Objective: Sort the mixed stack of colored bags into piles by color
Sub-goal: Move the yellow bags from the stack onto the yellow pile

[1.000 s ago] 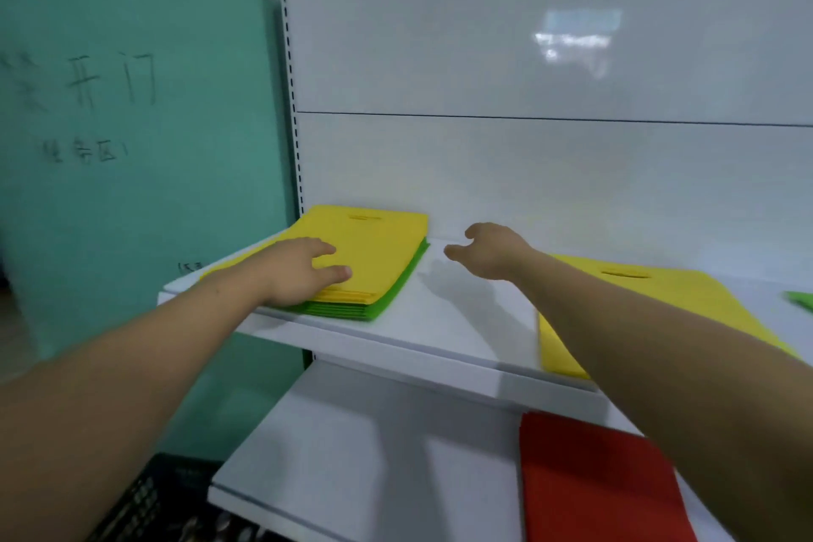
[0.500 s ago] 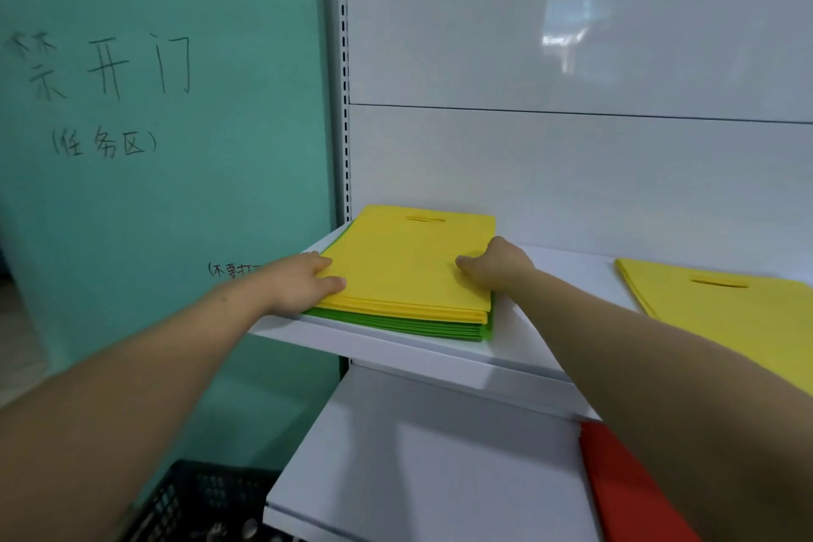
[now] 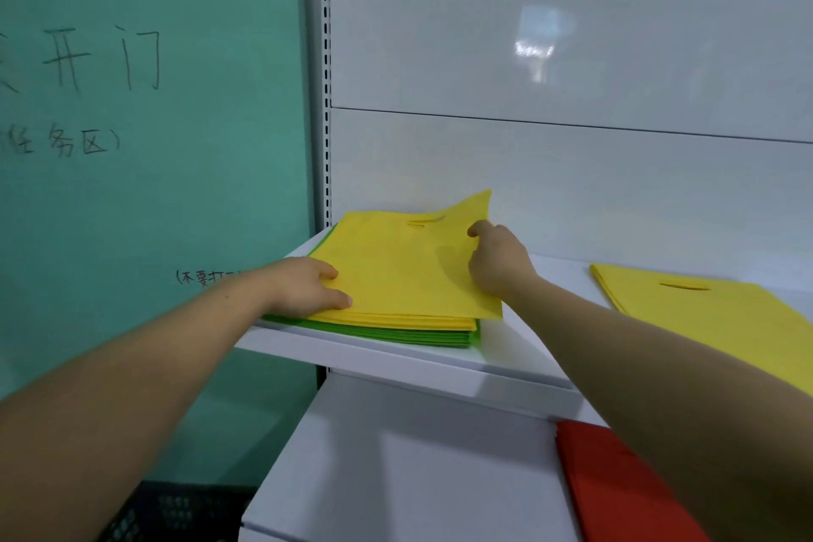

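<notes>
Mixed stack (image 3: 396, 323) sits at the left end of the upper shelf (image 3: 506, 361), yellow bags over green bags (image 3: 418, 337), hard up near the teal wall (image 3: 176, 198). Further right on the same shelf lies a separate yellow pile (image 3: 704, 312), well apart from the stack, and on the lower shelf (image 3: 396, 475) below it a pile of red bags (image 3: 616, 484). Down in the near left corner stands a black crate (image 3: 176, 510); I cannot make out what is in it. Half a second ago the right hand (image 3: 497, 260) rested at the stack's near right edge with every bag lying flat; now it has shifted farther back along that edge and pinches the top yellow bag (image 3: 404, 273), whose far right corner has come up off the pile and stands curled toward the back panel. The left hand (image 3: 303, 284) has stayed where it was, fingers laid out flat on the near left part of the stack and pressing it down. So the stack lies between the two hands, under the left one and just left of the right one.
</notes>
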Tool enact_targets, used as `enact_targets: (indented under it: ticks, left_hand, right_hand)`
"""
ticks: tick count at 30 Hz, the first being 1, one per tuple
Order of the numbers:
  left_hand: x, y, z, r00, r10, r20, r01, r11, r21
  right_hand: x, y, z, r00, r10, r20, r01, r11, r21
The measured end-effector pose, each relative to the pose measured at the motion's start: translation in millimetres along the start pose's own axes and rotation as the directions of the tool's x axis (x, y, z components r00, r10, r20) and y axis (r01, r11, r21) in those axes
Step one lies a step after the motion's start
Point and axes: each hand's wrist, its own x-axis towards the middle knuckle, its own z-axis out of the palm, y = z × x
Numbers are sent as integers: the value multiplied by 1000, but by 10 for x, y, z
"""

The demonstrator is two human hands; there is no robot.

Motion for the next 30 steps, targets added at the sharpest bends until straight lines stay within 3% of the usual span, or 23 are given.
enact_targets:
  ticks: [6,9,13,18,23,30]
  left_hand:
    - [51,113,-90,999,25,35,-21,994,-110]
    - [62,341,-108,995,70,-74,-90,943,-320]
    - [36,757,-30,979,47,-200,-177,692,-700]
    - [-29,1373,154,967,38,-250,-236,494,-837]
    - [-127,2219,450,914,94,-395,-363,626,-690]
    - [-206,3185,1050,915,175,-364,-358,770,-529]
  right_hand:
    - [-275,59,-301,943,-136,-302,223,936,273]
    - [-424,146,-589,892,-101,-441,284,883,373]
    - [-523,428,-981,841,20,-541,279,841,464]
    - [-685,960,-1404,825,106,-555,237,827,510]
    - [-893,1775,-1712,874,120,-470,70,928,367]
    - [-1022,2991,-1914,940,177,-293,-122,973,196]
